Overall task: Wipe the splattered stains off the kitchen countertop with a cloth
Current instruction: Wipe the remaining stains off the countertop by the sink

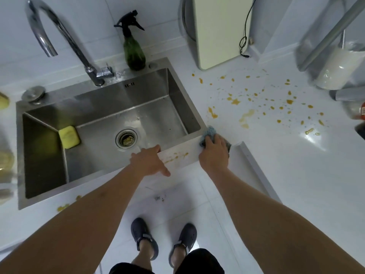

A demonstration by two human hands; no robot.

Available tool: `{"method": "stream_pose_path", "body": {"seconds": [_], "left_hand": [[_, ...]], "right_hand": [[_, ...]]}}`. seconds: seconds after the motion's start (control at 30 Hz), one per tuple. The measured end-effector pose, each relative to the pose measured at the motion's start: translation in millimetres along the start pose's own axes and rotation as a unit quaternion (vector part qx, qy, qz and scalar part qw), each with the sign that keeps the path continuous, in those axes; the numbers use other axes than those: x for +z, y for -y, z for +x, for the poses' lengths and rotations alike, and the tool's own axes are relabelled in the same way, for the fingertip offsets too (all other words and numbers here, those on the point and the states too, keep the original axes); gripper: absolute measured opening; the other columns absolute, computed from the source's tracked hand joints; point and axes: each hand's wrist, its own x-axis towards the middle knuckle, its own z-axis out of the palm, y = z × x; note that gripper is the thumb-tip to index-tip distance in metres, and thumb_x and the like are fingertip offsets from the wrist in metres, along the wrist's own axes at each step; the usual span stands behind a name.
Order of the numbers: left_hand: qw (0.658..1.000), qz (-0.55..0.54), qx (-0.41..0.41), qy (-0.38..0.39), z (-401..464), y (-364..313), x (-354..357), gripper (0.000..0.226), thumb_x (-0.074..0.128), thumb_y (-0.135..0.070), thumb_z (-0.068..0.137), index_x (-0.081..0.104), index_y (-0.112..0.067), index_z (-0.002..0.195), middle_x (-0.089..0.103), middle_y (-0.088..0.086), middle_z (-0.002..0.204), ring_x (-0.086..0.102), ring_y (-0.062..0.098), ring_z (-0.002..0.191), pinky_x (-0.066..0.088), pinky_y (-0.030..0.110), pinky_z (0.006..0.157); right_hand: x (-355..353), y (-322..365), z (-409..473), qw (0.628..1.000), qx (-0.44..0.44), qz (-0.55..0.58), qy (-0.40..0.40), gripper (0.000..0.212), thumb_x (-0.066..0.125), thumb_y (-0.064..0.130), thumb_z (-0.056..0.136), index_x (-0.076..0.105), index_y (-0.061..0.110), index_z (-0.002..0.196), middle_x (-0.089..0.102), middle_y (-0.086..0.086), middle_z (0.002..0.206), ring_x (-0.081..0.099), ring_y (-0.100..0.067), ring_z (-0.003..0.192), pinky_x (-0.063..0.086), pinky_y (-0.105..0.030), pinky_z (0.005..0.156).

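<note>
Fingers of the right hand (214, 150) curl down over a blue cloth (209, 133), pressing it onto the white countertop (276, 165) at the sink's near right corner; most of the cloth is hidden under the palm, and only a rumpled blue edge shows beyond the fingertips, with a darker bit at the hand's outer side that is hard to make out. The left hand (147, 160) rests on the front rim of the sink (177, 155) just beside the cloth hand, fingers straight and spread, holding nothing.

Orange-yellow stains (276, 103) speckle the countertop beyond and to the outer side of the cloth, well apart from it at their far end; a few more smears (173, 157) sit on the rim between the two hands. Objects at the far right edge are blurred and cut off: a pale jar-like shape (335, 72) and something with a red label (362, 113) cannot be identified. At the left edge, yellowish forms are also cropped.

Inside the steel sink, a yellow sponge (69, 137) leans against the left wall, and the drain strainer (126, 138) holds yellowish scraps. A green spray bottle (134, 51) stands on the sink's back rim beside the faucet (65, 38). A round metal plug (33, 93) lies at the back left corner.
</note>
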Motion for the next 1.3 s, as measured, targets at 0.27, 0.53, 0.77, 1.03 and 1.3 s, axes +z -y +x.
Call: {"method": "stream_pose_path", "body": {"seconds": [0.27, 0.53, 0.77, 1.03, 1.3], "left_hand": [[0.976, -0.217, 0.010, -0.017, -10.2, 13.8, -11.2, 0.096, 0.098, -0.024, 0.063, 0.049, -0.026, 0.145, 0.048, 0.005, 0.155, 0.053, 0.027, 0.131, 0.045, 0.037, 0.103], [0.978, -0.194, -0.017, -0.076, -35.9, 94.5, -15.1, 0.104, 0.096, -0.025, 0.067, 0.040, -0.013, 0.155, 0.052, 0.009, 0.150, 0.055, 0.029, 0.130, 0.044, 0.031, 0.099], [0.999, 0.033, 0.010, -0.026, -57.6, 158.8, -0.5, 0.103, 0.093, -0.056, 0.057, 0.037, -0.028, 0.140, 0.043, 0.008, 0.136, 0.041, 0.038, 0.131, 0.042, 0.058, 0.106], [0.990, 0.126, 0.026, -0.060, -55.8, 169.8, 15.6, 0.115, 0.086, -0.061, 0.064, 0.022, -0.024, 0.152, 0.045, 0.015, 0.138, 0.045, 0.041, 0.130, 0.042, 0.062, 0.106], [0.991, 0.119, 0.025, -0.064, -53.9, 167.5, 9.3, 0.109, 0.092, -0.055, 0.058, 0.030, -0.023, 0.142, 0.054, 0.012, 0.114, 0.057, 0.037, 0.109, 0.052, 0.057, 0.092]], "right_hand": [[25.8, 39.1, -34.0, 0.962, -0.261, -0.037, 0.063, 0.055, 0.057, 0.008, 0.086, 0.057, 0.019, 0.140, 0.049, 0.000, 0.151, 0.040, -0.021, 0.142, 0.036, -0.038, 0.116], [14.9, 67.5, -24.4, 1.000, 0.007, -0.010, 0.028, 0.043, 0.045, 0.014, 0.095, 0.055, 0.011, 0.136, 0.047, -0.010, 0.146, 0.049, -0.029, 0.130, 0.049, -0.042, 0.102], [66.7, 133.2, -89.1, 0.980, -0.178, -0.065, 0.052, 0.051, 0.050, 0.013, 0.088, 0.055, 0.020, 0.139, 0.047, -0.002, 0.149, 0.039, -0.024, 0.141, 0.045, -0.039, 0.105], [30.9, 56.6, -57.9, 0.999, -0.014, -0.027, 0.033, 0.046, 0.043, 0.022, 0.098, 0.052, 0.030, 0.142, 0.044, 0.000, 0.154, 0.040, -0.025, 0.142, 0.041, -0.044, 0.113], [81.9, 171.7, -106.8, 0.996, -0.077, 0.048, -0.005, 0.030, 0.051, 0.016, 0.091, 0.063, 0.011, 0.118, 0.058, -0.011, 0.123, 0.052, -0.032, 0.121, 0.048, -0.046, 0.099]]}}
